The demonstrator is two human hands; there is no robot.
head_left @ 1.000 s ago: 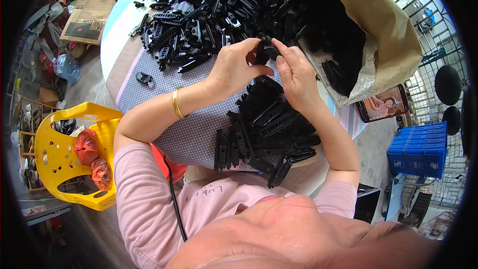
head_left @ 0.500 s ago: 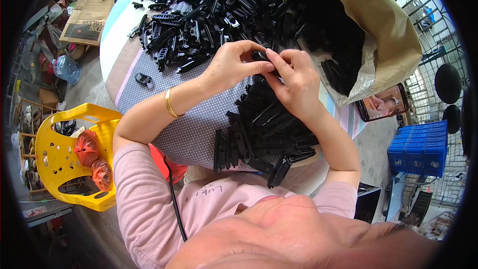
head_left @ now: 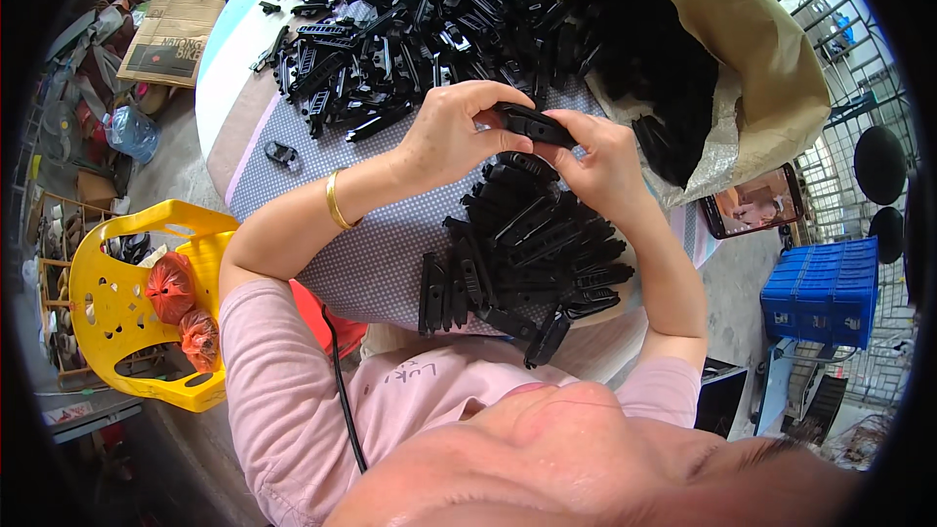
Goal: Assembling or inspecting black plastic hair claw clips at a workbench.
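Between my two hands is a long black plastic part (head_left: 534, 126), held above the table. My left hand (head_left: 459, 132), below a gold bangle, pinches its left end with thumb and fingers. Its right end is gripped by my right hand (head_left: 602, 158), thumb on the near side. Just below my hands lies a pile of similar long black parts (head_left: 532, 244), some side by side, reaching the table's near edge. Farther off spreads a large heap of loose black plastic pieces (head_left: 390, 29), many with slotted, ladder-like shapes.
A brown paper sack (head_left: 781, 68) holding more black pieces lies open at the far right. A phone (head_left: 752, 202) stands at the table's right edge. One small black piece (head_left: 282, 154) sits alone on the dotted cloth (head_left: 361, 185). Left is a yellow chair (head_left: 107, 293); right, a blue crate (head_left: 820, 288).
My right hand has shifted slightly right and down, its fingers now at the part's right end. The black part, mostly covered by my fingers before, now shows along its length.
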